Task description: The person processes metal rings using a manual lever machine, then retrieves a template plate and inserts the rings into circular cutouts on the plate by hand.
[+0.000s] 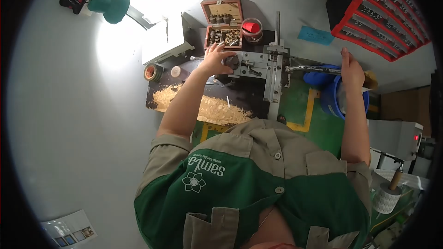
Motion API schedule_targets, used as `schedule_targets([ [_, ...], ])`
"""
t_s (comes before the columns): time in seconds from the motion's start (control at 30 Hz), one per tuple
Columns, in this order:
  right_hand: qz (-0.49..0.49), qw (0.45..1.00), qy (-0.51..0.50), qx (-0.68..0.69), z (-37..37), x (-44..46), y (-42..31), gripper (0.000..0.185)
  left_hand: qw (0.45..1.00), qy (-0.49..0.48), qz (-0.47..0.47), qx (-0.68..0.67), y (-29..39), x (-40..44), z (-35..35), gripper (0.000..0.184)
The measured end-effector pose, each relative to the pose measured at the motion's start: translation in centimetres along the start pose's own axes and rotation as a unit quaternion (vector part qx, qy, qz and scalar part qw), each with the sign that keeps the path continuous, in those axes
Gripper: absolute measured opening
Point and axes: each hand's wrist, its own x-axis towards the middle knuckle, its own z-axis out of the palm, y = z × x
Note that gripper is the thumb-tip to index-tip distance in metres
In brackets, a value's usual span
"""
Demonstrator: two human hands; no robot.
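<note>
My left hand [215,60] is at the left end of a grey metal bench fixture [251,59]. Its thumb and fingers curl around a round dark metal piece [232,62] mounted there. A long metal lever [316,68] sticks out from the fixture's right side. At the outer end of that lever is my right hand [352,71], closed around it, with the thumb pointing up. An upright slide [275,78] with a tall bar crosses the fixture between the two hands. Small metal levers sit on the fixture's top plate.
Behind the fixture stand an open wooden box [222,4] of metal parts and a jar [252,30] with something red. Yellowish shavings [207,106] cover the dark bench front. Blue bins [330,97] stand below my right arm. A red drawer cabinet [378,16] and green lamp [109,7] flank the bench.
</note>
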Motion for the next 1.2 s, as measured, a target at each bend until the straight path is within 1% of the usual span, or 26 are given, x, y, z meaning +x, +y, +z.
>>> schedule_targets([
  [0.03, -0.003, 1.0, 0.0, 0.004, 0.1, 0.1, 0.2, 0.068, 1.0, 0.01, 0.009, -0.002, 0.1, -0.1, 0.3, 0.074],
  [0.07, 0.001, 1.0, -0.004, 0.007, 0.0, 0.0, 0.1, 0.068, 1.0, 0.01, 0.01, -0.003, 0.4, -0.2, 0.4, 0.074],
  [0.1, 0.015, 1.0, -0.005, -0.013, -0.1, 0.0, -0.1, 0.068, 0.999, 0.031, -0.009, 0.01, 0.7, -0.3, 0.5, 0.073],
  [0.17, 0.003, 1.0, -0.003, -0.005, 0.2, 0.1, 0.1, 0.068, 0.997, 0.065, -0.033, 0.018, 1.6, -0.5, 0.4, 0.072],
  [0.23, 0.014, 1.0, -0.008, 0.004, 0.0, 0.0, -0.1, 0.068, 0.991, 0.088, -0.089, 0.037, 2.9, -1.0, 0.1, 0.073],
  [0.27, 0.016, 1.0, -0.007, 0.003, 0.0, 0.0, -0.2, 0.068, 0.991, 0.071, -0.108, 0.042, 3.4, -1.1, -0.3, 0.086],
  [0.33, 0.015, 1.0, -0.01, 0.005, -0.1, 0.0, -0.2, 0.069, 0.989, 0.104, -0.098, 0.027, 3.1, -1.5, -0.5, 0.101],
  [0.37, 0.01, 1.0, -0.002, 0.005, 0.6, 0.3, 0.5, 0.071, 0.99, 0.088, -0.103, 0.028, 2.5, -1.4, -0.6, 0.112],
  [0.47, 0.008, 1.0, -0.005, 0.001, 0.3, 0.2, 0.1, 0.076, 0.996, 0.055, -0.07, -0.001, 0.3, -0.9, -0.3, 0.098],
  [0.5, 0.028, 0.999, -0.012, -0.012, 0.3, 0.3, 0.1, 0.077, 0.997, 0.054, -0.058, 0.011, -0.2, -0.7, 0.0, 0.084],
  [0.6, 0.02, 1.0, -0.003, 0.003, 0.4, 0.3, 0.3, 0.077, 0.999, 0.033, -0.024, 0.033, -0.6, -0.2, 0.7, 0.07],
  [0.7, 0.015, 1.0, 0.006, 0.007, 0.6, 0.1, 0.5, 0.074, 0.999, 0.039, -0.021, 0.016, -0.9, -0.1, 1.1, 0.069],
  [0.77, 0.021, 0.999, 0.012, -0.027, 2.1, 0.1, 2.3, 0.073, 0.999, 0.044, -0.027, 0.01, -0.8, -0.2, 1.2, 0.068],
  [0.83, 0.041, 0.997, -0.025, -0.059, 3.0, 0.9, 3.9, 0.074, 0.998, 0.052, -0.023, 0.008, -1.1, -0.2, 1.5, 0.067],
  [0.87, 0.073, 0.988, -0.088, -0.102, 2.3, 1.4, 3.3, 0.074, 0.998, 0.062, -0.024, 0.007, -0.9, -0.1, 1.3, 0.068],
  [0.9, 0.039, 0.997, -0.053, -0.034, 1.8, 0.7, 3.1, 0.073, 0.997, 0.067, -0.026, 0.004, -0.6, -0.5, 1.4, 0.068],
  [0.93, 0.013, 1.0, -0.005, -0.001, 1.4, -0.1, 2.5, 0.072, 0.997, 0.077, -0.026, 0.004, -0.5, -0.7, 1.4, 0.067],
  [0.97, -0.001, 0.999, 0.021, 0.025, 2.0, -0.2, 2.7, 0.071, 0.996, 0.081, -0.031, -0.005, -0.5, -0.7, 1.4, 0.066],
  [1.0, 0.02, 0.999, 0.024, -0.025, 3.2, 0.1, 3.6, 0.072, 0.996, 0.08, -0.033, -0.015, -0.5, -0.8, 1.8, 0.065],
  [1.03, 0.053, 0.993, -0.009, -0.109, 4.0, 1.0, 4.6, 0.074, 0.995, 0.085, -0.046, -0.038, -0.5, -0.7, 2.0, 0.065],
  [1.1, 0.064, 0.994, -0.049, -0.078, 2.8, 1.1, 3.6, 0.074, 0.994, 0.091, -0.049, -0.044, -0.5, -0.7, 2.3, 0.064],
  [1.13, 0.052, 0.997, -0.048, -0.023, 2.6, 1.0, 4.0, 0.073, 0.994, 0.096, -0.05, -0.032, -0.5, -0.6, 2.4, 0.07],
  [1.2, 0.025, 1.0, -0.008, 0.013, 1.8, 0.1, 3.1, 0.07, 0.994, 0.093, -0.057, -0.023, 0.0, -0.9, 2.1, 0.079],
])
